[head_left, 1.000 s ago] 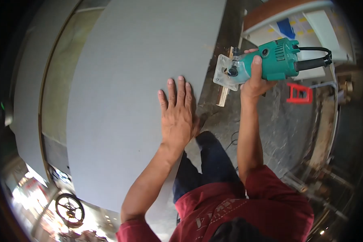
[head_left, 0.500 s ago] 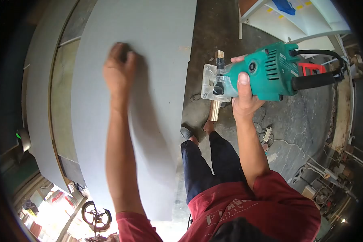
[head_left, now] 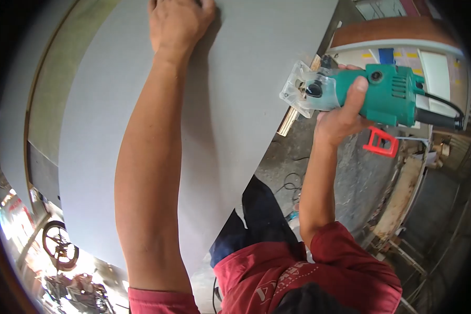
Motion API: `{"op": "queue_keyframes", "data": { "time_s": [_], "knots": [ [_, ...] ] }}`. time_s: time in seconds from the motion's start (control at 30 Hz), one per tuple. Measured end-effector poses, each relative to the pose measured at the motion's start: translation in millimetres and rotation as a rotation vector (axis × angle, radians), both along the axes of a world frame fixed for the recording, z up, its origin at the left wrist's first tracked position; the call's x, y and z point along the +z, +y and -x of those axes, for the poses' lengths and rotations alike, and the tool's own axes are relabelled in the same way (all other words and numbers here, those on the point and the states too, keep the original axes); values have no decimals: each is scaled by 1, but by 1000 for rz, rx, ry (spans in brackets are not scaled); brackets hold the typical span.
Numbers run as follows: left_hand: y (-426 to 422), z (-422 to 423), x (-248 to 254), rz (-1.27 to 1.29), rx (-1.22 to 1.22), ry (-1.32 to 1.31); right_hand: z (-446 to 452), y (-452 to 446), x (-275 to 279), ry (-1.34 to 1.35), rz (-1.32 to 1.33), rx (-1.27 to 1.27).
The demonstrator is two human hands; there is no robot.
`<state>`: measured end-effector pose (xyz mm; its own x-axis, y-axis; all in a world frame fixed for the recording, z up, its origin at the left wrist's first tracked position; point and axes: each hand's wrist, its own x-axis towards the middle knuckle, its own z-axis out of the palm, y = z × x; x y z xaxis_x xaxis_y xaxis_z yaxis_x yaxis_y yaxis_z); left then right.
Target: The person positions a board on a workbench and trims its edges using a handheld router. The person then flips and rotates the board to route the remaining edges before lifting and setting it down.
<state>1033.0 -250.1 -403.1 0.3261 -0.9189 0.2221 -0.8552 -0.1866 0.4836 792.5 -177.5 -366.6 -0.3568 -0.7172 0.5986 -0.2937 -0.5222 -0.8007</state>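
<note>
My right hand (head_left: 345,115) grips a green trim router (head_left: 384,97), its thumb laid along the body. The router is held sideways, with its clear base (head_left: 296,86) facing the long edge of a large grey panel (head_left: 256,47). A wooden strip (head_left: 289,121) fixed at the base lies close to that edge; I cannot tell whether it touches. Over the panel's far part is my left hand (head_left: 178,23), thumb and fingers apart, the fingertips cut off by the top of the view. No object shows in it.
A red-handled thing (head_left: 382,142) lies beyond the router. White cabinet parts (head_left: 434,73) stand at upper right. Cables (head_left: 293,180) run over the concrete floor below the panel's edge. A wheel (head_left: 60,245) shows at lower left, and another board (head_left: 15,125) lies farther left.
My view has turned and shifted. The router has come up to the panel's edge from over the floor. My left hand has moved farther along the panel, toward the top of the view.
</note>
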Motion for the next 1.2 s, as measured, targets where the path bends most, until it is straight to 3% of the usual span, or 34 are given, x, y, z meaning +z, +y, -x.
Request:
{"op": "queue_keyframes", "data": {
  "time_s": [0.63,0.73,0.83,1.17,1.2],
  "knots": [
    [21,5,4,21,12,26,-5,-21,-8,-46,30,-32],
    [13,0,-14,34,11,-19,-3,-25,-9,-33,49,-4],
    [40,-2,2,24,14,41,-7,-21,-13,-76,36,0],
    [103,-32,-22,-27,7,-45,-17,-9,-10,-113,121,10],
    [108,-36,-30,90,41,-129,-16,-9,-11,-103,124,2]
  ]
}}
